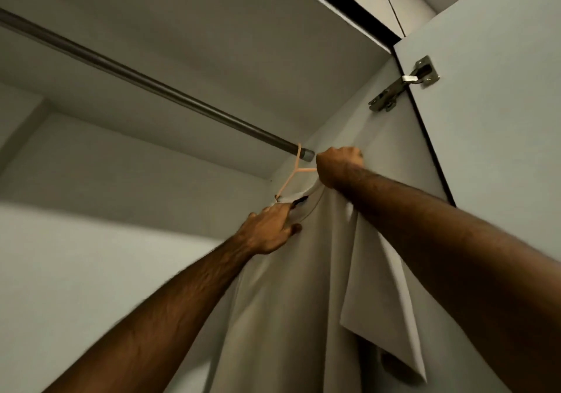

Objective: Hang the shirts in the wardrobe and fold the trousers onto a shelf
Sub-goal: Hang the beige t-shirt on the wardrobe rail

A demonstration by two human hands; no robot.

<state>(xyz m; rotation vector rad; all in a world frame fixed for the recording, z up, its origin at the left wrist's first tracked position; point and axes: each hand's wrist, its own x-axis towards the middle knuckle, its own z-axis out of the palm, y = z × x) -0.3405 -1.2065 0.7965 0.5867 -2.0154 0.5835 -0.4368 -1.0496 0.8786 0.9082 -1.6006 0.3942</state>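
A white shirt [291, 301] hangs on a peach plastic hanger [293, 177], whose hook is over the far right end of the dark metal rail [151, 84]. My left hand [267, 231] pinches the shirt at the collar, thumb under the cloth. Higher up, my right hand [338, 165] is closed around the shirt's right shoulder where it covers the hanger arm. The shirt's lower part falls out of view. No trousers are visible.
The wardrobe's right side wall [391, 137] is close behind the shirt, with a metal hinge [400, 87] and the open door [501, 119] further right. The wardrobe top panel [212, 43] lies just above the rail. The rail's long left stretch carries nothing.
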